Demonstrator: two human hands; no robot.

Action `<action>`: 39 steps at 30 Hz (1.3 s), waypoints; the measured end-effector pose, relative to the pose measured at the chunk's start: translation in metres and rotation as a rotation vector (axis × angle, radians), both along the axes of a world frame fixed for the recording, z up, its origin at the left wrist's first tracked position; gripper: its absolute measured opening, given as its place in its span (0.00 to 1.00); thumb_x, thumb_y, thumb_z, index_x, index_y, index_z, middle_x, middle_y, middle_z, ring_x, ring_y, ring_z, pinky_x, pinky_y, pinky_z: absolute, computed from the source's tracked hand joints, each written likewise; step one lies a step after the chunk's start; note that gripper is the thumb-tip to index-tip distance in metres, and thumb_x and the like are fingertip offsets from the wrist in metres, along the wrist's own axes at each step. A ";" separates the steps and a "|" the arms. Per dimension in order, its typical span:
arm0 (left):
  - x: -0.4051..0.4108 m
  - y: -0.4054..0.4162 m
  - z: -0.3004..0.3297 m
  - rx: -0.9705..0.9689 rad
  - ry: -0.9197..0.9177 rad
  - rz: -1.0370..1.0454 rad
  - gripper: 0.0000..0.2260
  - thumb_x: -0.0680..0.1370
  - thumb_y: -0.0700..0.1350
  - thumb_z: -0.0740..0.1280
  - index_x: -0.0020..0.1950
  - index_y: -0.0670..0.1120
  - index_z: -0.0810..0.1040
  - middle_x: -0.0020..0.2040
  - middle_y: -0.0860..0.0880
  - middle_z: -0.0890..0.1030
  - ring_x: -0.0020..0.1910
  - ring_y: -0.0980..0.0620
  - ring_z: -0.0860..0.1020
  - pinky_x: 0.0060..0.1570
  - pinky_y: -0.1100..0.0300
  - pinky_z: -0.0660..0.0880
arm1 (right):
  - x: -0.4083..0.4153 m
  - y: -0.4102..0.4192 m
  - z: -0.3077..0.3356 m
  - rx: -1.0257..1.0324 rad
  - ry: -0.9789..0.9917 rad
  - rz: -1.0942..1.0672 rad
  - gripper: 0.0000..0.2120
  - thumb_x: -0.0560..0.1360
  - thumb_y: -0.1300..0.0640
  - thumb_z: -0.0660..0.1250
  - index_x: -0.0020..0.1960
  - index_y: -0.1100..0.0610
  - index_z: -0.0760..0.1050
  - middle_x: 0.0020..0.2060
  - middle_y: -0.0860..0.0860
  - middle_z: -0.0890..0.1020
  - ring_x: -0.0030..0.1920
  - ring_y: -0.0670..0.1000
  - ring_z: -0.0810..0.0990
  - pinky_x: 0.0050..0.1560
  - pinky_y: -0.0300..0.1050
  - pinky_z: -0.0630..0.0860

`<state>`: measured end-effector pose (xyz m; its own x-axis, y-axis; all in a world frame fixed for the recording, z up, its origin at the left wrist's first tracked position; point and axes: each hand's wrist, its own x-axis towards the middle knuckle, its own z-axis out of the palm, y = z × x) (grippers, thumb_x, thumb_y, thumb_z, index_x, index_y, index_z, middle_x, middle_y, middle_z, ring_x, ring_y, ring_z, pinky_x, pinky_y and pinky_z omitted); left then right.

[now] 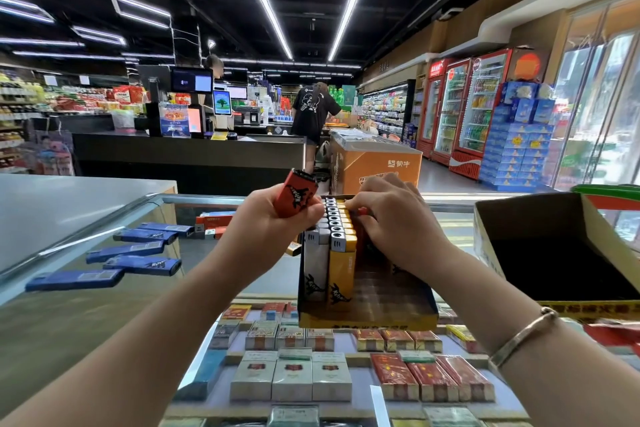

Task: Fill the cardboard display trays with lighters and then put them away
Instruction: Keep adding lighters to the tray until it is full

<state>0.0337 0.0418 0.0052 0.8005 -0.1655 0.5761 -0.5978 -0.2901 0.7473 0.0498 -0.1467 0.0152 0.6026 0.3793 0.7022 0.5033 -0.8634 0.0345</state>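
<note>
Gripping one red lighter (297,196) in left hand (277,218), right hand (391,215) pinching tray (367,319) lighters, five blue lighters (138,255) aside

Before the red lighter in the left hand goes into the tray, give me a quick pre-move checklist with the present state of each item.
1. Red lighter held firmly in the left hand: ok, fingers curled round its lower body.
2. Display tray resting flat on the glass counter: ok.
3. Room left in the tray: ok, its near right part shows bare floor.
4. Standing rows of lighters upright: ok, white and yellow rows stand straight.
5. Right hand clear of the slot: not ok, its fingers lie on the row tops.
6. Blue lighters waiting at left: ok, loose on the counter.
</note>
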 end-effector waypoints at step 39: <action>-0.006 -0.005 0.010 -0.305 -0.080 -0.171 0.13 0.67 0.52 0.67 0.50 0.50 0.75 0.42 0.48 0.83 0.41 0.52 0.82 0.38 0.66 0.77 | -0.032 0.014 0.030 0.995 0.356 0.663 0.07 0.73 0.67 0.65 0.44 0.56 0.76 0.37 0.50 0.83 0.38 0.47 0.83 0.39 0.37 0.79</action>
